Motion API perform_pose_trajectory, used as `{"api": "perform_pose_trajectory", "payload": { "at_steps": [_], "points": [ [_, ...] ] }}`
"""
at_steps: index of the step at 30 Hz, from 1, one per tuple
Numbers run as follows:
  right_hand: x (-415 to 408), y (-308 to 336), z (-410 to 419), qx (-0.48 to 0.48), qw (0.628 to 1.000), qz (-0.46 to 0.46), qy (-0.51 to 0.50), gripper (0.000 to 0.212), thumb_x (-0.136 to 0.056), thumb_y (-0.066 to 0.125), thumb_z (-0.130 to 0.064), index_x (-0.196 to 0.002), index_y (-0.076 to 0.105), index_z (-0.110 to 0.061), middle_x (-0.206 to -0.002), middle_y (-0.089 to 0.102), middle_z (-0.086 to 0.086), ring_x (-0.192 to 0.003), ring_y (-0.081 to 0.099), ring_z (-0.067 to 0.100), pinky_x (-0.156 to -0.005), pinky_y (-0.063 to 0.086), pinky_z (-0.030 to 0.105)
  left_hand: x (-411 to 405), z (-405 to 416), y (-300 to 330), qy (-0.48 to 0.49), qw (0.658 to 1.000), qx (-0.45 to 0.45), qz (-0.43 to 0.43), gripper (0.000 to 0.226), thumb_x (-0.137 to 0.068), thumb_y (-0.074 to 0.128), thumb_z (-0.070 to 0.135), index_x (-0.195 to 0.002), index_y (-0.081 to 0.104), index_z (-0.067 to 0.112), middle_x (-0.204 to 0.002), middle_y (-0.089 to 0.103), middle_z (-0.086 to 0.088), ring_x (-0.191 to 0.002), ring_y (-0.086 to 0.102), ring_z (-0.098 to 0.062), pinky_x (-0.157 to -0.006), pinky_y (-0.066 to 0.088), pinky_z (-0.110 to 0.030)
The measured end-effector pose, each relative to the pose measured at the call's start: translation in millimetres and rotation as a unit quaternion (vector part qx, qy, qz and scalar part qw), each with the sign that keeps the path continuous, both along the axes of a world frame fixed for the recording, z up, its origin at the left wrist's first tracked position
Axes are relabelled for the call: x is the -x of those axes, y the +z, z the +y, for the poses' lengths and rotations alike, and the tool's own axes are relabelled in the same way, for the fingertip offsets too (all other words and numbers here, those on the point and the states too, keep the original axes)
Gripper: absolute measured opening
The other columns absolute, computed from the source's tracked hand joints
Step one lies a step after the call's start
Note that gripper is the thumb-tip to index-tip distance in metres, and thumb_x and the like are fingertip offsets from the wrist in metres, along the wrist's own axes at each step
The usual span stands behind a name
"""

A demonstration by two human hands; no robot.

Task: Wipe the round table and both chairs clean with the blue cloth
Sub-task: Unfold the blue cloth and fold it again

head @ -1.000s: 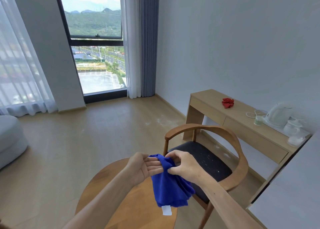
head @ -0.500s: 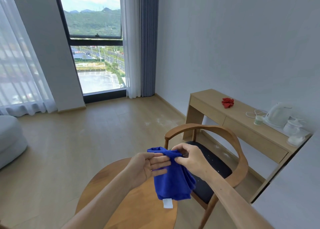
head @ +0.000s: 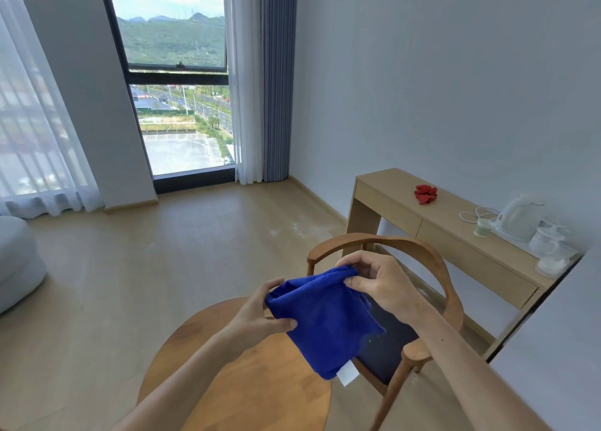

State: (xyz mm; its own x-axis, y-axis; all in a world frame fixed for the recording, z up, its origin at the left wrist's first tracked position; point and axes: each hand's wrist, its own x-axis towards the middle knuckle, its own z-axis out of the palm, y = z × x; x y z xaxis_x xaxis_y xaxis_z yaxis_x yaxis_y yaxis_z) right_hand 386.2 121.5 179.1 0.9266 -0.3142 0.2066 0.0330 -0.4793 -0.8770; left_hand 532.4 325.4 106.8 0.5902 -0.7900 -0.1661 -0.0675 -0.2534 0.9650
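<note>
a: what have i got closest to the camera?
b: both forearms coming up from the bottom edge. my left hand (head: 260,313) pinches the left edge of the blue cloth (head: 325,320), thumb on the near face, fingers curled round behind the top corner. my right hand (head: 374,281) pinches the upper right corner, fingers curled over the bunched fold, thumb tip on the front.

a: so where is the cloth relative to the fingers?
b: stretched between the two hands, top edge running from the left fingertips up to the right ones. the rest hangs below both grips, in the air. a white tag (head: 347,372) dangles at the low right corner.

a: touching anything under it?
b: can't tell for sure. it hangs in front of the round table (head: 227,382) and the chair seat, looks apart from both.

a: table and chair?
b: the wooden round table sits under my left forearm, bare top. the chair (head: 432,268) is just beside it on the right, curved wooden back, dark seat with pale specks, partly hidden by the cloth and my right arm. only one chair in view.

a: further out?
b: a wooden desk (head: 455,232) against the right wall with a red item (head: 425,194), a white kettle (head: 517,217) with its cord, a small cup and glass jars. far wall has a tall window (head: 175,89) with curtains either side; a pale cushion or seat edge sits at far left.
</note>
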Motion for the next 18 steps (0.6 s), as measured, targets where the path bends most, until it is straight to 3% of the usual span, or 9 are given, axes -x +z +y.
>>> {"api": "perform_pose_trajectory", "payload": {
  "at_steps": [3,7,12,15,18],
  "points": [
    [4.6,0.8,-7.7,0.003,1.000,-0.001,-0.007,0.032,-0.086,0.061,0.008,-0.100,0.066,-0.020,-0.093,0.072,-0.005,-0.093,0.067,0.009,-0.081,0.054,0.020,-7.0,-0.1,7.1,0.008,0.999,0.025,-0.029,0.052,-0.078,0.076,0.008,-0.119,0.054,0.031,-0.105,0.066,0.008,-0.094,0.064,-0.011,-0.072,0.053,-0.019],
    [7.1,-8.2,-16.3,0.022,0.998,0.021,-0.054,0.023,-0.089,0.061,0.001,-0.098,0.062,-0.020,-0.093,0.069,-0.004,-0.090,0.066,0.009,-0.079,0.054,0.019,-19.0,-0.8,30.0,-0.021,0.994,0.039,-0.102,0.015,-0.081,0.071,0.009,-0.085,0.067,0.023,-0.072,0.064,0.009,-0.068,0.058,-0.001,-0.059,0.045,-0.013],
    [3.5,-20.6,-17.3,-0.009,0.996,0.053,-0.072,0.013,-0.093,0.057,-0.005,-0.099,0.056,-0.017,-0.092,0.069,0.002,-0.088,0.067,0.013,-0.076,0.057,0.025,-26.2,-7.7,49.0,-0.015,0.982,0.008,-0.190,0.006,-0.085,0.068,0.010,-0.088,0.064,0.013,-0.077,0.062,-0.003,-0.070,0.054,-0.009,-0.065,0.044,-0.022],
    [0.3,-23.6,-15.3,-0.006,0.995,0.059,-0.078,0.012,-0.093,0.057,-0.007,-0.100,0.056,-0.017,-0.091,0.070,0.001,-0.087,0.067,0.013,-0.078,0.057,0.026,-28.7,-10.1,49.7,0.020,0.970,-0.021,-0.240,0.006,-0.084,0.067,0.012,-0.086,0.063,0.016,-0.078,0.064,-0.004,-0.071,0.055,-0.013,-0.068,0.045,-0.028],
    [-2.7,-27.7,-10.5,0.014,0.992,0.054,-0.109,0.013,-0.092,0.060,-0.010,-0.099,0.056,-0.021,-0.089,0.070,-0.003,-0.084,0.068,0.010,-0.076,0.058,0.024,-28.7,-13.1,46.3,0.056,0.963,-0.051,-0.257,0.006,-0.082,0.067,0.017,-0.082,0.062,0.019,-0.076,0.065,-0.002,-0.069,0.056,-0.012,-0.064,0.045,-0.026]
  ]
}}
